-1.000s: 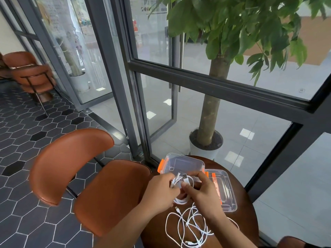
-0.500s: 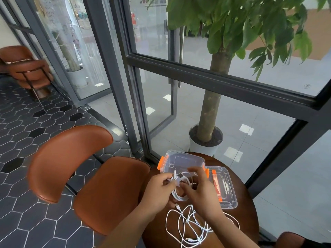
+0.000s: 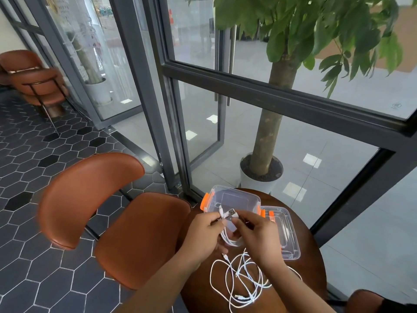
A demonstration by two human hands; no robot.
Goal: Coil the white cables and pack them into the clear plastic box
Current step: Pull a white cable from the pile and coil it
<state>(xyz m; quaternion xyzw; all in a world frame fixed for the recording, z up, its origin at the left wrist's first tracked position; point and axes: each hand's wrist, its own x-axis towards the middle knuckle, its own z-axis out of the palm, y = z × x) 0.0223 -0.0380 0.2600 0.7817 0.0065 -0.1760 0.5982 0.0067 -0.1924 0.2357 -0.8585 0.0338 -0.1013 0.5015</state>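
A coiled white cable hangs between my two hands just in front of the clear plastic box with orange clips. My left hand grips the coil's left side. My right hand pinches the plug ends at the top of the coil. Several loose white cables lie tangled on the round dark wooden table, below my hands. The box's clear lid lies flat to the right of the box.
A brown leather chair stands close to the table's left edge. A potted tree stands behind the glass wall beyond the table. Another brown chair sits far left. A brown seat edge shows at bottom right.
Both hands have kept working the coil in front of the box, and the plug ends now stick up between my fingers. The camera has dipped slightly lower.
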